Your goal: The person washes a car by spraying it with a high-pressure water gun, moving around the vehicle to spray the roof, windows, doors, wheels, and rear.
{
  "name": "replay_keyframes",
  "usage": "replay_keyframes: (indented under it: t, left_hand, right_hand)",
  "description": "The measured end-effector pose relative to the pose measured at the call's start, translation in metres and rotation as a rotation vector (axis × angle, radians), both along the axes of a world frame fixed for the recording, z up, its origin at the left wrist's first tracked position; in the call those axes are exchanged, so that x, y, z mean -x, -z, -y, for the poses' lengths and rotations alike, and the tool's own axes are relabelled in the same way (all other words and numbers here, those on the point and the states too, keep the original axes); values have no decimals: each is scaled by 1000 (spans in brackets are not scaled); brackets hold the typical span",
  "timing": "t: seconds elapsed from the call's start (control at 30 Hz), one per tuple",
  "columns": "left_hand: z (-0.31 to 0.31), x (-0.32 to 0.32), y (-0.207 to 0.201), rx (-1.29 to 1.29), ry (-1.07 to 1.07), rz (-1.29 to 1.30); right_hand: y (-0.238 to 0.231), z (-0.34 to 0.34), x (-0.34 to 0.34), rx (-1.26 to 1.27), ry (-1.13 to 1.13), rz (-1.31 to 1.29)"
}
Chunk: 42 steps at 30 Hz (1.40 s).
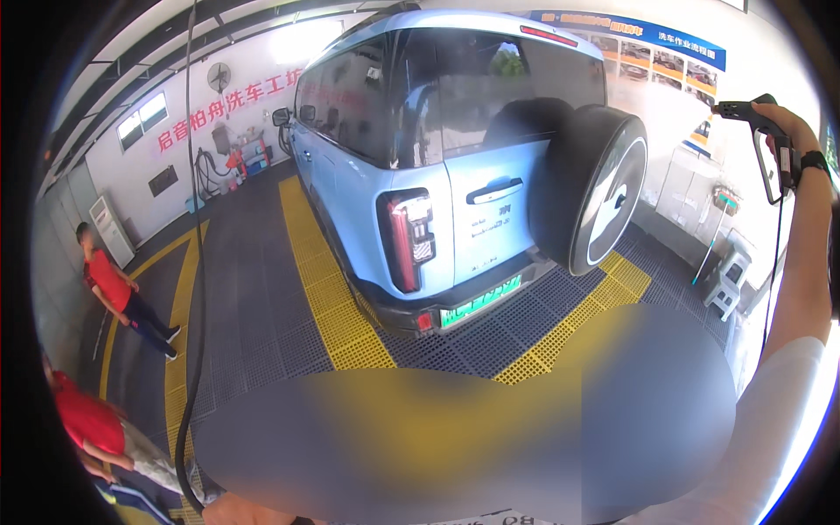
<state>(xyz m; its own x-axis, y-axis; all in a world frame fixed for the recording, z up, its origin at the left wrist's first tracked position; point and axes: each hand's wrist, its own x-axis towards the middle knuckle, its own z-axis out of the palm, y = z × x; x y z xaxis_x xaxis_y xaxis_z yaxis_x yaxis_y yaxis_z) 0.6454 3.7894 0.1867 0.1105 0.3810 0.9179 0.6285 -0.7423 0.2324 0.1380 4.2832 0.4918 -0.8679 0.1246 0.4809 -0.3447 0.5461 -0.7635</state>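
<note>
My right hand [781, 122] is raised at the upper right, its fingers wrapped round the grip of a black spray gun [744, 111]. The gun's nozzle points left, toward the rear of a light blue boxy car [420, 166]. A round spare wheel [608, 192] is mounted on the car's tailgate, between the gun and the tail lamp. Low at the left edge of the blurred patch, my left hand [245, 509] closes on a black hose [190, 376], which runs up to the ceiling. Its fingers show only in part. A dark watch is on my right wrist.
Two people in red shirts stand at the left, one farther off [111, 280] and one close [92, 416]. Grey and yellow grating [328, 297] covers the floor. White stools [726, 280] and a long-handled brush [724, 199] stand by the right wall. A blurred patch hides the lower middle.
</note>
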Motion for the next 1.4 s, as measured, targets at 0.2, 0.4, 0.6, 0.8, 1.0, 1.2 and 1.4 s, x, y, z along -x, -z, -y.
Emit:
replay_keyframes:
  t: [0.2,0.4,0.6,0.8,1.0,1.2,1.4]
  left_hand:
    - [-86,1,-13,1,15,19]
    - [-126,-24,5,-53,-8,42]
    - [-168,-61,27,-196,14,95]
    - [-212,-110,19,-249,-143,74]
    - [-240,-81,17,-240,-86,1]
    - [-290,-45,6,-131,-77,5]
    - [-334,5,7,48,-8,-71]
  right_hand:
    - [19,68,-15,-543,-295,44]
    - [78,185,-170,-868,-394,24]
    - [94,118,-127,-863,-411,177]
    - [55,-44,-7,-523,-286,121]
    - [59,-124,-5,-500,-139,400]
    - [141,-35,-93,-766,-509,405]
    - [131,-176,63,-672,-252,474]
